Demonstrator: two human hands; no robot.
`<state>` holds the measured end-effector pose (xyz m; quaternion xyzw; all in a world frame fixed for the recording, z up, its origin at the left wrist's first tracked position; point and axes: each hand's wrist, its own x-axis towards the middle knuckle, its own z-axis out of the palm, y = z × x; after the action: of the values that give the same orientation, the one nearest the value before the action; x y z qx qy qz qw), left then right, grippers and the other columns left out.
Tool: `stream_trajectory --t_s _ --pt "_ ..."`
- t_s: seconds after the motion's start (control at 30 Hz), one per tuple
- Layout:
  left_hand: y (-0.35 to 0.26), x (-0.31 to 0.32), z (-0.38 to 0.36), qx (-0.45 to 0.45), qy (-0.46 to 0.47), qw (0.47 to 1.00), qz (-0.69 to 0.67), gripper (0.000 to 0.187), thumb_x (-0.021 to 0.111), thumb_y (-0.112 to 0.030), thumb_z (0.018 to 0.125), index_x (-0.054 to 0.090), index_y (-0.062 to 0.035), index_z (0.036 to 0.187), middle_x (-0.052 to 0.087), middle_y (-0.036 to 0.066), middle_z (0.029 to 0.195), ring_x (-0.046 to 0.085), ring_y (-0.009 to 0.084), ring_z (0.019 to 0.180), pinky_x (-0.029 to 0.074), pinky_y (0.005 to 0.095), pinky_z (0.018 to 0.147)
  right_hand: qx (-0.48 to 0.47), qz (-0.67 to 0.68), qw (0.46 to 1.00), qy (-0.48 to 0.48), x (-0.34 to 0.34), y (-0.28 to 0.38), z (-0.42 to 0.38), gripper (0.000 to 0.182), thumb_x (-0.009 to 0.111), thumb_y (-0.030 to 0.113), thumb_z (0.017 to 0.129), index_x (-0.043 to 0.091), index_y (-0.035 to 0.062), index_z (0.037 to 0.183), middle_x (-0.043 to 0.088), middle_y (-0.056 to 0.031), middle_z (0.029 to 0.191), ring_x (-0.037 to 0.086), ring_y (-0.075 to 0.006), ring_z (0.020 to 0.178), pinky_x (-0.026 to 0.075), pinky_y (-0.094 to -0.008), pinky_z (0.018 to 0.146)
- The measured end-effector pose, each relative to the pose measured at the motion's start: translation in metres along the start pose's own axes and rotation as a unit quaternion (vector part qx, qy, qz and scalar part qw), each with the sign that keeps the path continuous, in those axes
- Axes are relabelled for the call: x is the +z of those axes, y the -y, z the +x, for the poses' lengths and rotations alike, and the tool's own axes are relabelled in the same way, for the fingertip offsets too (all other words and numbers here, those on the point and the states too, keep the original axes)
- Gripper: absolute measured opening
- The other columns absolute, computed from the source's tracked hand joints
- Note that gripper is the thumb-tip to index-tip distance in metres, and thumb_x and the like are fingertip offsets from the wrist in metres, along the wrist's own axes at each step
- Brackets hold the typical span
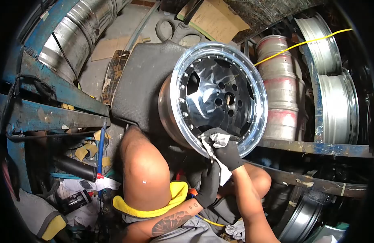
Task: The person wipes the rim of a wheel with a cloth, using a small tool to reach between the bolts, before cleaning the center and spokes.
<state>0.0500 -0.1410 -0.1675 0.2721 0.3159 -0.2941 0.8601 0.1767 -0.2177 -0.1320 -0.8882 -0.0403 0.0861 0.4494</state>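
A wheel rim [252,133] with a polished silver lip and a glossy black centre is tilted up in front of me, small bolts running around its edge. My right hand [229,154], in a dark glove, closes on a white cloth [220,140] and presses it to the lower inner edge of the rim. Part of the cloth hangs down below the lip. My left hand [209,184], gloved too, reaches up to the bottom of the lip beside the hanging cloth, its fingertips largely hidden there.
Behind the rim is a dark padded seat [140,81]. Stacked unfinished rims [278,89] and silver rims [339,109] stand on a rack at the right. Blue metal beams [57,109] cross the left side. A yellow towel [154,208] lies under my leg, and bottles [75,201] sit among rags.
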Motion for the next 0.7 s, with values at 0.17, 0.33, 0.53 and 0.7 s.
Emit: stream_trajectory --t_s 0.17,0.33,0.53,0.7 --pt "0.003 -0.004 0.000 0.045 0.019 0.999 0.015 0.026 0.054 -0.029 0.109 0.065 -0.0058 0.116 0.062 0.000 0.104 0.058 0.0099 0.093 0.050 0.0294 0.079 -0.023 -0.080 0.996 0.024 -0.003 0.002 -0.004 0.027 0.057 -0.010 0.082 0.072 -0.0002 0.102 0.073 -0.0105 0.094 0.070 -0.0186 0.084 0.055 -0.0303 0.079" --pt "0.004 -0.001 -0.001 0.073 0.017 0.997 -0.021 0.022 0.048 -0.021 0.110 0.063 -0.0070 0.119 0.059 0.002 0.104 0.057 0.0112 0.097 0.050 0.0305 0.086 0.004 -0.015 1.000 0.006 0.004 0.011 -0.002 0.023 0.057 -0.009 0.084 0.071 -0.0007 0.101 0.074 -0.0122 0.094 0.070 -0.0204 0.085 0.055 -0.0317 0.079" --pt "0.085 -0.049 0.054 0.111 0.022 0.991 0.066 0.027 0.050 -0.014 0.103 0.055 -0.0064 0.128 0.055 0.009 0.113 0.054 0.0192 0.112 0.045 0.0338 0.101 0.032 0.000 0.999 0.041 -0.002 0.008 0.003 0.025 0.058 -0.011 0.083 0.071 -0.0012 0.101 0.073 -0.0096 0.093 0.067 -0.0160 0.082 0.054 -0.0295 0.076" --pt "0.069 -0.040 0.044 0.054 0.038 0.997 -0.032 0.027 0.047 -0.016 0.105 0.055 -0.0066 0.129 0.055 0.007 0.115 0.054 0.0166 0.112 0.045 0.0318 0.099 -0.044 -0.051 0.998 0.017 0.004 0.006 0.005 0.020 0.057 -0.010 0.087 0.071 -0.0023 0.100 0.071 -0.0076 0.091 0.064 -0.0119 0.079 0.054 -0.0273 0.072"
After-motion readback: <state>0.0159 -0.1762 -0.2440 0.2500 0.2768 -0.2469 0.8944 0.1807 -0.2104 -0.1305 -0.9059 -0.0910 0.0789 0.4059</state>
